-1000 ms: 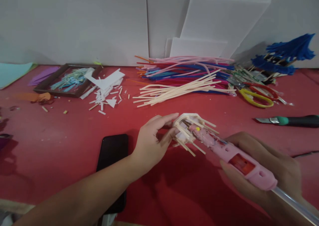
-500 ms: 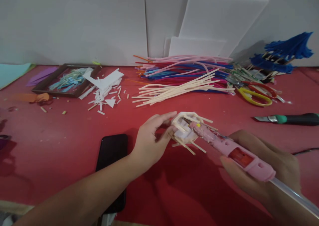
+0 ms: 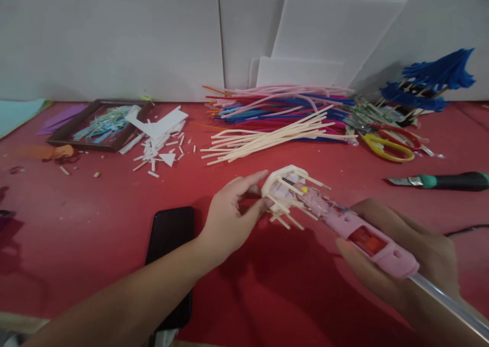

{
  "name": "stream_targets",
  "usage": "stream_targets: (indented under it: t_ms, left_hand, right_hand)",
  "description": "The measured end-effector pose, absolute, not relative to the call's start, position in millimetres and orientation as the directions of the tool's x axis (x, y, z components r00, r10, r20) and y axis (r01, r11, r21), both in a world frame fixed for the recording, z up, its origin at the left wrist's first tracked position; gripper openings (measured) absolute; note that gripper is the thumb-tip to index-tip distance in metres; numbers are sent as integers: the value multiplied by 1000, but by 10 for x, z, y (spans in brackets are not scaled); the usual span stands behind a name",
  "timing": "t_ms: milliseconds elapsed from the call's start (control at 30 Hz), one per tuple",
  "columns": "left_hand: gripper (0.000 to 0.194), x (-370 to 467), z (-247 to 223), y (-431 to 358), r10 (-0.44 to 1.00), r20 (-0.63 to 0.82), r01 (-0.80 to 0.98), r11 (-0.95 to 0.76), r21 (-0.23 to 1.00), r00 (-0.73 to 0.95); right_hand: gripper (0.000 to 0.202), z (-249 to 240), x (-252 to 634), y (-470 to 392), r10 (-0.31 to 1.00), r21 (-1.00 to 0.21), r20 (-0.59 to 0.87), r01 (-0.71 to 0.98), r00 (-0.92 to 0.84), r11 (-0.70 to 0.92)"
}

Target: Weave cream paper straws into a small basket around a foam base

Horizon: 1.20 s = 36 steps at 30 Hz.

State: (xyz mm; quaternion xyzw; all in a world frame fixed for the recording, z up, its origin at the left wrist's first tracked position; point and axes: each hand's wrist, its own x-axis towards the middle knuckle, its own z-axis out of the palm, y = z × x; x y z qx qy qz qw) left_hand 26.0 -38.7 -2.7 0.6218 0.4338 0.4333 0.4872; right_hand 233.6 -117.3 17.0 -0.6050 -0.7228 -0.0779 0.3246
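Note:
Between the thumb and fingers of my left hand [image 3: 237, 212] is a small white many-sided frame [image 3: 287, 176], tilted, with several thin cream sticks jutting from it toward the lower right. My right hand [image 3: 408, 255] is wrapped round a pink hot glue gun [image 3: 355, 230], with a clear glue stick [image 3: 451, 303] coming out of its back end. The gun's nozzle points into the frame, among the sticks; its very tip is hidden, so I cannot tell whether it touches. Under my left forearm lies a black phone [image 3: 171, 240].
Behind my hands lie cream pipe cleaners [image 3: 263, 135] and a coloured bundle [image 3: 275, 102]. Scissors [image 3: 387, 145] and a utility knife [image 3: 437, 181] lie at right, below a blue fringed model [image 3: 428, 84]. White scraps [image 3: 162, 133] and a brown tray [image 3: 95, 145] are at left.
My left hand has turned the frame, so its sticks point more to the lower right. The glue gun stays inside it, almost unmoved. The view has shifted slightly.

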Motion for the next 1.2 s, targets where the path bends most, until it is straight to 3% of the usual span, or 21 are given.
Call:
stream_targets:
  t_ms: [33,200,433,667,900,1200]
  left_hand:
    - [42,261,-28,-383,961,104,110,-136,984,256]
    - [37,265,-32,-368,955,47,63,-69,996,294]
    - [36,269,-21,-365,955,21,48,-36,998,296]
    - [35,277,-23,-367,954,28,38,-41,998,298]
    - [36,282,-13,-368,959,36,39,-49,998,282]
    - [38,284,-6,-375,960,24,50,-39,998,280]
  right_hand:
    - [0,156,2356,-1164,813,-265,576,920,-90,289]
    - [16,119,2413,-1126,733,-175,649,897,-205,406]
    - [2,198,2348,-1150,789,-184,599,936,-137,302]
    - [3,170,2366,-1159,803,-182,588,950,-101,253]
    - [14,94,2424,-1100,723,-142,670,927,-167,346]
    - [10,100,2399,-1122,769,-156,635,962,-76,224]
